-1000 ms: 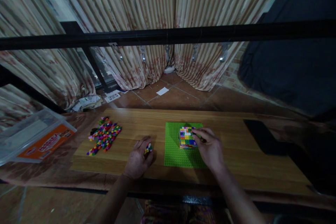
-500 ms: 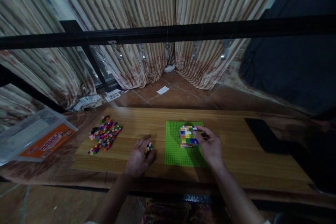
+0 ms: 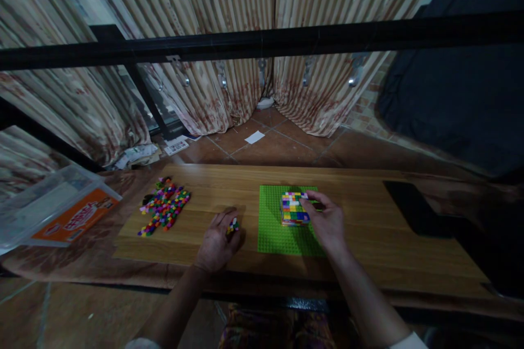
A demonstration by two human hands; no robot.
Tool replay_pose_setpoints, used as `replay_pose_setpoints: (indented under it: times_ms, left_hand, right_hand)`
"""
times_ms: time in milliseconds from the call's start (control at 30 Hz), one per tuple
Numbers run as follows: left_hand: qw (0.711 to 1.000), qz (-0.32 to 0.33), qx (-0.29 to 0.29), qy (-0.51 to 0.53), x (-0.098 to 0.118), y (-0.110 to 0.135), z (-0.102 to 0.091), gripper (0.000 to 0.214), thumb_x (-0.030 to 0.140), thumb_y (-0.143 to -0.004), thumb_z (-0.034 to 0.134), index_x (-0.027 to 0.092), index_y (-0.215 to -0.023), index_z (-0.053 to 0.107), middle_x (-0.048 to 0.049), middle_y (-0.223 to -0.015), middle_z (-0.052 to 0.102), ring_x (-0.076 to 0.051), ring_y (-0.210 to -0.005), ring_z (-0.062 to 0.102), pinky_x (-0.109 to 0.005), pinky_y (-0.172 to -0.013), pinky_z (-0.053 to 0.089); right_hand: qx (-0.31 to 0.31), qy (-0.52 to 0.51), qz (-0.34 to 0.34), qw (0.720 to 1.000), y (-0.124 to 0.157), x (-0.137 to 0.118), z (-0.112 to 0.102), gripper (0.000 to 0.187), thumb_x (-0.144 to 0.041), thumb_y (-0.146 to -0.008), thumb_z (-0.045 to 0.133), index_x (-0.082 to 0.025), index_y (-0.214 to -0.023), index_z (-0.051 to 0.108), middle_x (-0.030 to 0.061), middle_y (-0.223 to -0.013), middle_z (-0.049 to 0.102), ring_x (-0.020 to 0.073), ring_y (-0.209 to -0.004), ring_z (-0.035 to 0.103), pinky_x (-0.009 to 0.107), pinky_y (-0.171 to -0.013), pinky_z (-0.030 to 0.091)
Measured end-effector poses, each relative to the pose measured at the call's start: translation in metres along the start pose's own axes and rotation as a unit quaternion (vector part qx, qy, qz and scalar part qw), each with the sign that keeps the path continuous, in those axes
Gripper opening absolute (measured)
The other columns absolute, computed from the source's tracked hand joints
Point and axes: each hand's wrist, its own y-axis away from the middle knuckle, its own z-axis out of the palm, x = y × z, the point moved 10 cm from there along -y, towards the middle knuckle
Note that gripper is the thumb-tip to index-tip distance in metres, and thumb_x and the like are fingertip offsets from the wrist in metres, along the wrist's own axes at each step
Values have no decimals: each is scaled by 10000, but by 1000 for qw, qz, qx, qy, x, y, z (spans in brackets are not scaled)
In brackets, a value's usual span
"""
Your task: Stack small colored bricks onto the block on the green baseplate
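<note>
A green studded baseplate [image 3: 272,240] lies on the wooden board, and a small block built of multicoloured toy bricks [image 3: 292,211] stands on it. My right hand [image 3: 329,223] reaches over the plate's right side, thumb and forefinger pinched at the block's upper right corner; anything between the fingertips is hidden. To the left of the plate, my left hand [image 3: 216,242] rests on the board with its fingers curled around a few loose toy bricks [image 3: 233,226]. A spread pile of small coloured bricks [image 3: 167,204] lies farther left.
A clear plastic box [image 3: 49,202] with an orange label sits left of the wooden board [image 3: 360,262]. Flat dark objects [image 3: 413,207] lie at the board's right. A black rail [image 3: 245,46] with hooks runs across, before striped curtains [image 3: 221,5]. Papers [image 3: 254,137] lie on the tiled floor.
The view has shifted slightly, so the board and plate sit a little higher. Both hands stay in nearly the same places, the right one still at the block's corner.
</note>
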Motion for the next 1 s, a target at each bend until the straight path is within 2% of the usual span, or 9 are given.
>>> replay_pose_setpoints:
  times_ms: [300,500,600,667,733,833,900,1000]
  left_hand:
    - [1000,8,10,4,4,-1,-3,382,200,-854,543,201,-1234,505,-106,-1256,596,-244,-1187,546,-433,-1013,466]
    - [1000,0,9,16,4,-1,-4,388,177,-837,545,201,-1223,522,-101,-1264,595,-241,-1190,544,-427,-1017,462]
    - [1000,-8,8,25,3,0,-4,405,169,-828,549,201,-1231,530,-100,-1268,596,-241,-1187,547,-425,-1013,466]
    - [999,-10,8,31,2,1,-3,414,171,-832,547,198,-1244,527,-102,-1275,591,-238,-1187,547,-425,-1021,461]
    - [999,-15,8,38,1,2,-3,423,174,-838,541,193,-1260,517,-106,-1294,578,-236,-1202,537,-427,-1035,451]
    - [998,-28,2,49,-2,4,0,442,172,-836,538,188,-1276,506,-112,-1314,564,-236,-1226,521,-425,-1051,441]
    - [998,-36,1,57,-4,4,2,450,167,-830,536,192,-1278,508,-112,-1317,562,-238,-1237,514,-425,-1055,441]
    - [997,-40,11,70,-4,5,1,474,146,-810,536,203,-1280,513,-109,-1315,564,-238,-1238,516,-425,-1053,446]
  right_hand:
    - [-6,-24,27,999,-1,8,1,435,-473,-651,739,-169,-960,712,66,-878,725,170,-678,639,332,-643,536]
    - [100,-27,-28,994,17,-30,-32,364,-468,-725,682,-169,-927,722,75,-896,735,200,-817,664,369,-782,521]
    - [90,-26,-48,994,40,-55,-30,304,-436,-755,674,-180,-911,727,65,-885,738,199,-825,671,356,-788,523]
    - [33,-17,-79,996,59,-69,-13,256,-406,-800,647,-200,-930,727,55,-927,734,189,-856,671,336,-802,521]
    - [-51,-1,-114,992,80,-75,14,213,-369,-843,612,-217,-948,719,49,-960,724,183,-895,666,313,-807,519]
    - [-181,54,-152,970,108,-65,62,201,-306,-891,547,-229,-998,700,53,-985,708,178,-908,661,286,-779,521]
    - [-225,93,-171,955,118,-51,87,221,-263,-908,501,-220,-1015,690,61,-979,701,178,-886,662,283,-764,523]
    - [-246,160,-198,935,116,-34,117,257,-200,-904,467,-200,-1053,676,73,-969,687,188,-882,655,308,-790,520]
